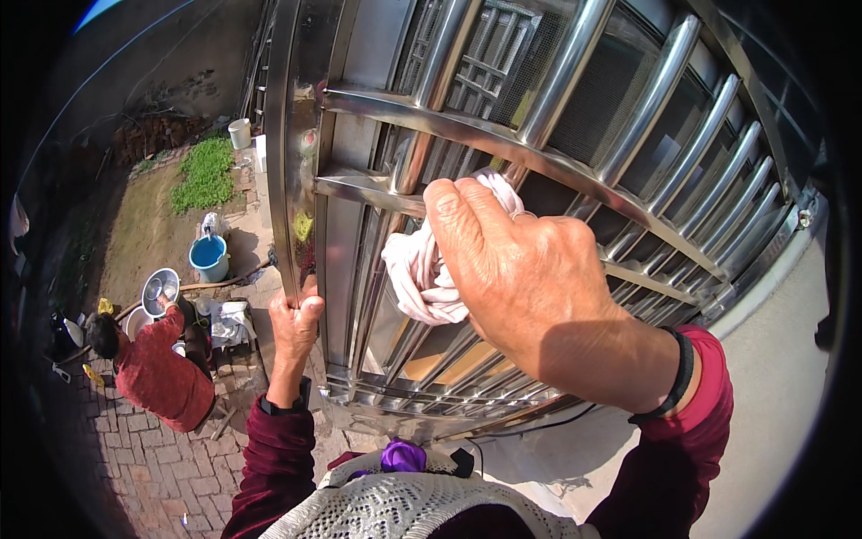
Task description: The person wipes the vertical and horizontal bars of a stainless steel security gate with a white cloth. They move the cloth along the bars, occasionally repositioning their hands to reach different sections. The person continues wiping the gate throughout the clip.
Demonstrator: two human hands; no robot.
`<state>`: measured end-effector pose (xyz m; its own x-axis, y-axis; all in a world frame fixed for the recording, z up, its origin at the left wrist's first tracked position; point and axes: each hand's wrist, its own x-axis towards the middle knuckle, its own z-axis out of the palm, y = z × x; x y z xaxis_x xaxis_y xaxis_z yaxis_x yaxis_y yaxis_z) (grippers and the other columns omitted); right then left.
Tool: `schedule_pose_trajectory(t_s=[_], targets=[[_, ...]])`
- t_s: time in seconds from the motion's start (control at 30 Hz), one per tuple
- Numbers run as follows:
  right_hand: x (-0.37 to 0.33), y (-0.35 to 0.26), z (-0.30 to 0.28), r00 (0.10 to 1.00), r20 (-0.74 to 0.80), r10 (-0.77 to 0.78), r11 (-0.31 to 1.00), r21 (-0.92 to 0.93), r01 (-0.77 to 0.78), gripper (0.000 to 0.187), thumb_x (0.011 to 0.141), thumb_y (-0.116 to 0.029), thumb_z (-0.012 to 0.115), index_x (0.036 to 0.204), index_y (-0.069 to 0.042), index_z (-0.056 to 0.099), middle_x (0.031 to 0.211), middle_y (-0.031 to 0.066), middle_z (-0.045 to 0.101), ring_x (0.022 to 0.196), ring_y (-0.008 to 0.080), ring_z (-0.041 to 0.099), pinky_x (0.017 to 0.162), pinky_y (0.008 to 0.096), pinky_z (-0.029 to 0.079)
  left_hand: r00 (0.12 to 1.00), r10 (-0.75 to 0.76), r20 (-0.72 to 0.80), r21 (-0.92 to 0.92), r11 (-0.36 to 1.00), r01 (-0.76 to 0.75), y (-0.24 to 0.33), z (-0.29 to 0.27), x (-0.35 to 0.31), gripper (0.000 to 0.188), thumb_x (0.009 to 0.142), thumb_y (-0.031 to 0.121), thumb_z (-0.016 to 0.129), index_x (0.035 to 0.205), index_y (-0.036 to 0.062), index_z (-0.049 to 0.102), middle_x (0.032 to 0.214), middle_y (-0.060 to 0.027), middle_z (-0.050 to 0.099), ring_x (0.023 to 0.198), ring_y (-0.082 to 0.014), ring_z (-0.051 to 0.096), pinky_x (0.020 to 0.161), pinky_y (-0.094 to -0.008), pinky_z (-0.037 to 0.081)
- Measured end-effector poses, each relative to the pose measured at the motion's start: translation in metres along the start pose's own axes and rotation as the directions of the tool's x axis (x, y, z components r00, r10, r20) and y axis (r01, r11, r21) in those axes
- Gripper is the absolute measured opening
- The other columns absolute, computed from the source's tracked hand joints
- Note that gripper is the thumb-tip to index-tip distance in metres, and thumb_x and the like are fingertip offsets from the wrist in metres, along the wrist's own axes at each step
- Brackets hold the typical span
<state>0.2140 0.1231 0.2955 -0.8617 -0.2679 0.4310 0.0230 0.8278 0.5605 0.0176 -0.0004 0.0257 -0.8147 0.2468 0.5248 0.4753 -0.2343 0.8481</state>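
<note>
My right hand point(530, 269) is closed round a crumpled pale pink cloth point(422, 274). The cloth is up against the shiny metal bars of a window grille point(539, 148), just below its crosspiece. Lower on the left, my left hand point(294, 334) grips the edge of an upright metal frame point(292, 180) beside the grille, thumb showing and most fingers hidden. Behind the bars are mesh screens point(602, 94) and dark panes. Part of the grille is hidden by my right hand and forearm.
Below left, a person in a red patterned top point(166, 377) crouches on brick paving point(153, 467), holding a metal basin point(162, 289). Near them stands a blue bucket point(209, 269). A green plant patch point(205, 175) and white bucket point(240, 133) lie farther off. A pale wall point(772, 332) rises at right.
</note>
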Motion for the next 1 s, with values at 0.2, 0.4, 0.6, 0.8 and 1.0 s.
schedule_pose_trajectory(t_s=[0.2,0.4,0.6,0.8,1.0], targets=[[0.001,0.000,0.011,0.989,-0.134,-0.069,0.997,-0.036,0.064,0.039,0.084,-0.014,0.066,0.114,0.009,0.055,0.097,0.0154,0.061,0.054,0.0123,0.063,0.045,0.0253,0.050,0.999,0.013,-0.039,0.028,1.000,-0.012,-0.002,0.005,-0.001,0.071,0.082,0.074,0.064,0.075,0.0037,0.054,0.064,0.0047,0.045,0.061,-0.0076,0.042,0.054,-0.0277,0.034],[0.005,-0.011,0.017,0.995,-0.095,0.000,0.998,0.068,0.007,0.045,0.076,-0.003,0.067,0.119,0.005,0.056,0.115,0.0204,0.062,0.067,0.0234,0.070,0.057,0.0322,0.057,0.999,0.032,-0.011,0.005,0.999,-0.032,-0.003,0.003,0.000,0.065,0.086,0.063,0.070,0.079,-0.0007,0.058,0.065,0.0022,0.046,0.063,-0.0094,0.044,0.057,-0.0305,0.040],[-0.011,0.008,-0.003,0.995,-0.028,-0.101,0.994,-0.044,0.099,0.054,0.076,-0.005,0.069,0.128,0.005,0.055,0.117,0.0196,0.064,0.069,0.0224,0.070,0.058,0.0325,0.057,0.995,0.049,-0.088,-0.004,0.999,-0.049,0.003,0.011,0.000,0.069,0.084,0.074,0.064,0.071,0.0072,0.050,0.062,0.0054,0.043,0.057,-0.0047,0.039,0.050,-0.0248,0.030],[0.002,-0.003,-0.001,0.946,-0.242,-0.215,0.975,0.007,0.223,0.047,0.076,-0.007,0.070,0.120,0.005,0.061,0.104,0.0181,0.067,0.073,0.0218,0.069,0.058,0.0311,0.053,1.000,-0.001,-0.023,0.006,1.000,0.001,0.010,0.003,-0.001,0.064,0.084,0.062,0.072,0.088,-0.0011,0.063,0.070,0.0028,0.051,0.066,-0.0082,0.046,0.060,-0.0276,0.041],[0.049,-0.026,0.016,0.901,-0.353,-0.251,0.968,-0.100,0.230,0.026,0.078,-0.019,0.069,0.094,0.001,0.065,0.085,0.0090,0.060,0.063,0.0123,0.058,0.049,0.0246,0.045,0.996,0.067,-0.058,-0.020,0.997,-0.068,-0.001,0.008,0.000,0.068,0.084,0.066,0.070,0.087,-0.0023,0.062,0.067,-0.0006,0.053,0.066,-0.0107,0.049,0.062,-0.0308,0.044]])
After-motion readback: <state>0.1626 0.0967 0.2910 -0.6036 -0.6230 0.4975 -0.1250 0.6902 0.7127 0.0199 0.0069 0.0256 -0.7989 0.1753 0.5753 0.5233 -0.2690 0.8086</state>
